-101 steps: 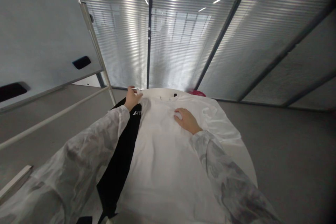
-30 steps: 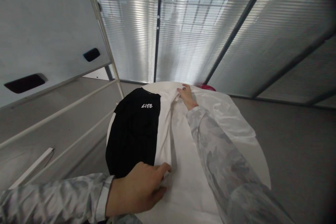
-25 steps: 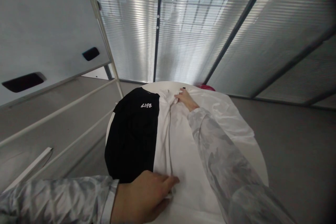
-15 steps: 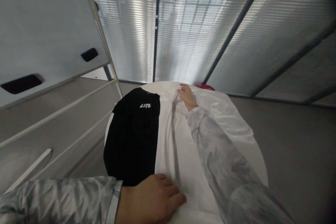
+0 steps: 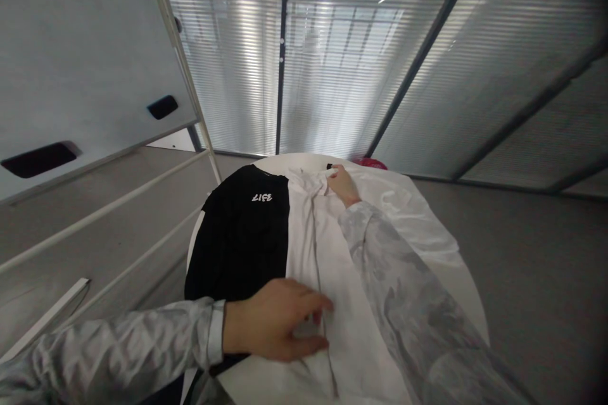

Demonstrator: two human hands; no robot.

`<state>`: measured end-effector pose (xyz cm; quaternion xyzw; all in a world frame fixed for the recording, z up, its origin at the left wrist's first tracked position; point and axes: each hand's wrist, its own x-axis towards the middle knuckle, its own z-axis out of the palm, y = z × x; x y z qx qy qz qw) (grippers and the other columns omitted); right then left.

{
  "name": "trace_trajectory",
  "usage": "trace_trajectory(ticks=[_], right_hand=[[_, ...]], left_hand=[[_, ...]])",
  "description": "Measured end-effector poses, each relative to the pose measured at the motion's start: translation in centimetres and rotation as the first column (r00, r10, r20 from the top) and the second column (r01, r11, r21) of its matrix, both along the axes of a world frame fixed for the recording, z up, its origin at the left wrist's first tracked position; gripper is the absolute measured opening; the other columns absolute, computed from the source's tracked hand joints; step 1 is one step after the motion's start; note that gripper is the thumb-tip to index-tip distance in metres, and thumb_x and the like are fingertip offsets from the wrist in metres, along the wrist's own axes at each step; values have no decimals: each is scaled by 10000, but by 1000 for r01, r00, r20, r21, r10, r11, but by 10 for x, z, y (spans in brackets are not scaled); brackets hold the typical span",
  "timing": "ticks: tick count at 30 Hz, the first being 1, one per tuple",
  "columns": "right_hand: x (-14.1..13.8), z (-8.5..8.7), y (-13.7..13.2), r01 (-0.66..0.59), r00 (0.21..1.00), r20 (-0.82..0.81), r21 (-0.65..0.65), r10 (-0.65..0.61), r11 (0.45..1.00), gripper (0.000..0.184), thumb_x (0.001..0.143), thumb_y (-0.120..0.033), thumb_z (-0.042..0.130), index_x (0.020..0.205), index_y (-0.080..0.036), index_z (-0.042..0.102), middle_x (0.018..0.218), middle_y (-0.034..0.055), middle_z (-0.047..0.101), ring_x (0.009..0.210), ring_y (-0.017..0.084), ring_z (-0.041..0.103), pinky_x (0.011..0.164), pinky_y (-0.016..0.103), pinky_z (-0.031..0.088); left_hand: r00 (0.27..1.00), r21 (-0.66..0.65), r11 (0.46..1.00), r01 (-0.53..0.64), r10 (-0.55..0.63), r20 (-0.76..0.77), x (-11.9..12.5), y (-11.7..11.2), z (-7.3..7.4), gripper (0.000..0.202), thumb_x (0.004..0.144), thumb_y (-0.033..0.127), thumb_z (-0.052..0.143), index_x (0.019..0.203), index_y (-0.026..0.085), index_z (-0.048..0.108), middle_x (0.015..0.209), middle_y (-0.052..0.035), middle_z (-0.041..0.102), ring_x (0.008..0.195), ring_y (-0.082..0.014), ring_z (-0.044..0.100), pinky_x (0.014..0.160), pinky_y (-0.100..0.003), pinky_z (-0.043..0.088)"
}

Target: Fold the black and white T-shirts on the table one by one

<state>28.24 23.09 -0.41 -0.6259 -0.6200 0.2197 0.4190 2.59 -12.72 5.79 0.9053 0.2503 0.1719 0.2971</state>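
A white garment (image 5: 304, 247) lies lengthwise on a round white table (image 5: 468, 304), its left side folded inward along a crease. My left hand (image 5: 273, 326) is closed on the folded edge near the hem, thumb underneath and fingers on top. At the far end my right hand (image 5: 342, 185) pinches the cloth by the collar. A black T-shirt (image 5: 240, 243) with white lettering lies to the left, partly under the white one.
A whiteboard on a white metal stand (image 5: 190, 101) leans at the left. Glass walls with blinds (image 5: 332, 63) run behind the table. Something red (image 5: 370, 164) shows past the table's far rim. Grey floor surrounds the table.
My left hand came from the far left corner to the near hem and took hold of the edge. The right hand went to the collar. The white garment's left side got folded inward, uncovering the black shirt.
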Motion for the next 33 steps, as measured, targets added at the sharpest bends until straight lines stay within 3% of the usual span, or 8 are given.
trace_trajectory(ticks=[4, 6, 10, 13, 16, 20, 24, 33], right_hand=[[-1, 7, -5, 60, 988, 139, 14, -61, 998, 463, 854, -205, 713, 1315, -215, 662, 1020, 78, 764, 1009, 292, 717, 1010, 421, 542], [-5, 7, -10, 0, 972, 236, 31, -7, 1000, 452, 883, -265, 730, 1324, -203, 657, 1124, 97, 766, 1050, 280, 719, 1011, 396, 547], [-17, 2, -23, -58, 946, 316, -46, 70, 997, 500, 925, -403, 767, 1355, -180, 642, 1159, 118, 771, 1094, 270, 733, 1005, 357, 548], [-24, -2, -32, 19, 948, 319, -116, 20, 993, 522, 952, -481, 752, 1361, -177, 640, 1119, 127, 784, 1118, 290, 742, 1007, 373, 547], [-25, -4, -35, 41, 946, 325, -121, 1, 992, 394, 954, -380, 736, 1301, -203, 676, 1128, 111, 796, 1118, 288, 746, 1013, 378, 542], [-20, -4, -36, 24, 948, 319, -119, 15, 993, 270, 896, -188, 706, 1156, -257, 729, 1069, 47, 812, 1059, 252, 755, 986, 347, 542], [-18, -6, -37, 23, 956, 295, -62, -4, 998, 293, 932, -192, 641, 1203, -274, 715, 1005, 15, 800, 1011, 237, 748, 968, 343, 549], [-17, -10, -40, 67, 958, 275, 82, -87, 994, 320, 1001, -226, 507, 1282, -232, 660, 1068, 53, 774, 1032, 238, 724, 968, 336, 548]], left_hand=[[927, -46, 938, -345, 348, 139, -22, 103, 4, 244, 1059, 378, 653, 1235, 216, 701, 1068, -51, 785, 893, -184, 732, 855, -302, 565], [828, -69, 849, -524, 527, 189, -32, 168, 1, 225, 1046, 362, 674, 1193, 198, 717, 1092, -71, 786, 919, -194, 728, 848, -296, 572], [575, -218, 581, -784, 812, 97, -43, 279, -6, 200, 993, 298, 759, 1131, 156, 731, 1202, -124, 786, 963, -204, 752, 908, -289, 586], [525, -284, 516, -808, 850, 50, -41, 325, -13, 326, 949, 358, 836, 1158, 131, 731, 1129, -135, 797, 834, -191, 763, 806, -281, 593], [522, -331, 498, -801, 853, 20, -35, 346, -24, 388, 874, 409, 911, 1071, 111, 759, 934, -114, 801, 712, -186, 742, 709, -277, 575], [509, -356, 486, -798, 860, 32, -29, 363, -41, 242, 840, 329, 901, 902, 120, 797, 862, -93, 805, 732, -184, 741, 726, -265, 571], [473, -382, 447, -809, 880, 28, -29, 377, -48, 129, 845, 240, 849, 834, 125, 793, 776, -81, 786, 740, -197, 750, 711, -252, 566], [349, -499, 336, -799, 934, 70, 8, 388, -47, 259, 965, 326, 780, 1084, 103, 723, 849, -101, 780, 730, -178, 779, 686, -240, 600]])
